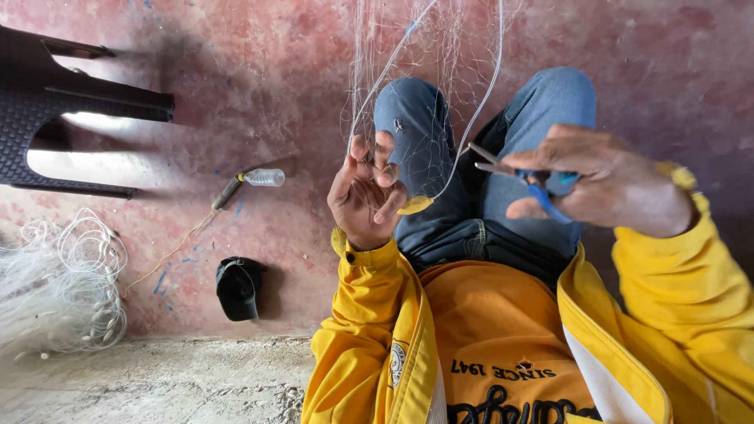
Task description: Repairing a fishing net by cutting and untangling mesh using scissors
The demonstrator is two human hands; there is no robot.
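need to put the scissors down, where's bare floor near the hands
Bare red floor lies between the small bottle and the left hand, and between the black cap and the yellow sleeve. Crowded: the lap under the net, and the net pile far left.

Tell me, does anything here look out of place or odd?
Nothing is damaged or spilled. A small clear plastic bottle and a black cap lie loose on the reddish floor, apart from the heaped white fishing net.
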